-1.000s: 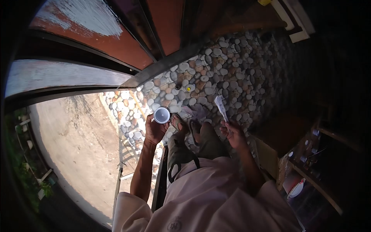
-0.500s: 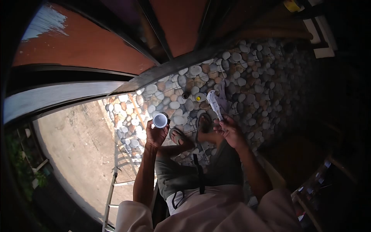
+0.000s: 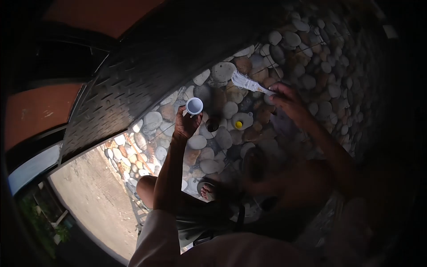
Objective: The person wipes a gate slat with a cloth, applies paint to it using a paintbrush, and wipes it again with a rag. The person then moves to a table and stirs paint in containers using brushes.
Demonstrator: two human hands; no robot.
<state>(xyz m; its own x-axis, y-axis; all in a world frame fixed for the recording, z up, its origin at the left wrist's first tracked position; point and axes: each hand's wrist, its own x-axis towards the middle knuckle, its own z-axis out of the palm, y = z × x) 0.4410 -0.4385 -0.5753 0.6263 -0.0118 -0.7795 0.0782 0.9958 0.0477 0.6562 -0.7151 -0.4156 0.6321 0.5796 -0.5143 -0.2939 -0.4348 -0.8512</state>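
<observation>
White cup (image 3: 194, 106): mouth upward, keeping it level, gripped by my left hand (image 3: 187, 124), fingers curled round its side. Brush (image 3: 247, 83): handle pinched in my right hand's (image 3: 290, 101) fingers, bristles free. Yellow item (image 3: 239, 124), possibly a cap: low, near the pebbled floor (image 3: 197, 142).

Clearance: a passage lies between the white cup (image 3: 194, 106) and the brush (image 3: 249, 83), above the pebble-patterned floor (image 3: 197, 142). Obstacles below: 2 items, the dark round container (image 3: 212, 124) and the yellow-centred container (image 3: 239, 124). The dark ribbed panel (image 3: 104, 91) bounds the far side; the foot (image 3: 206, 191) limits the near side.
</observation>
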